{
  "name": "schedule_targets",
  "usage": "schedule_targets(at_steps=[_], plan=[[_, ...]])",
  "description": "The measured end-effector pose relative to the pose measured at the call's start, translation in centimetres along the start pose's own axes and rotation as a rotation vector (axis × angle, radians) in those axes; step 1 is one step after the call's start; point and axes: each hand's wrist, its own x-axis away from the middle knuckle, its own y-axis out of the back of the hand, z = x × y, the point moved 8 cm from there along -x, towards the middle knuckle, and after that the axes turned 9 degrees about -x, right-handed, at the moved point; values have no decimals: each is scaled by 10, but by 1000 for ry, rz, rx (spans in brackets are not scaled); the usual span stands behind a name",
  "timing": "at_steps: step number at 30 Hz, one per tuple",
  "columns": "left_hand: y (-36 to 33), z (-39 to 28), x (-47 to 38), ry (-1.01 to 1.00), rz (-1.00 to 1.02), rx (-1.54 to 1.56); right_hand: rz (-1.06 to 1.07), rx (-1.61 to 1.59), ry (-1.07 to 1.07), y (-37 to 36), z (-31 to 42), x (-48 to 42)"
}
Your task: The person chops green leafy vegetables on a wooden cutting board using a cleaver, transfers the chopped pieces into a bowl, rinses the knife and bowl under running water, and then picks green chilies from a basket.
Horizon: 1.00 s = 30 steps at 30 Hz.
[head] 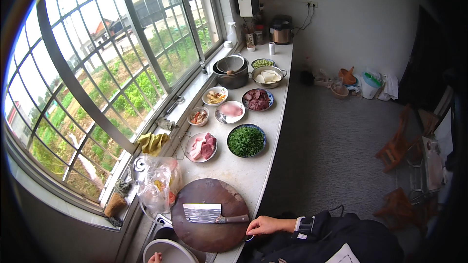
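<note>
A round wooden chopping board (210,235) lies on the counter before me. A cleaver (204,213) rests flat on it, its wooden handle pointing right. My right hand (266,225) is at the board's right edge, fingers bent downward, close to the cleaver's handle end but not around it. Just below those fingertips shows a metal ring (248,238); whether I grip it I cannot tell. My left hand (155,258) shows only as a few fingers at the bottom edge, over a pale basin (148,247) in the sink. The rest of that hand is out of view.
Beyond the board stand plates of chopped greens (247,140), raw meat (202,147) and sliced dark meat (258,99). Farther back are a metal pot with white slices (268,76) and a rice cooker (281,29). A plastic bag (159,179) lies left, beside the barred window.
</note>
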Motion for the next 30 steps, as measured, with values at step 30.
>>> schedule_targets(at_steps=[30], plan=[[-463,-593,308,-1302,229,-352,-458,654,883,356,291,479]])
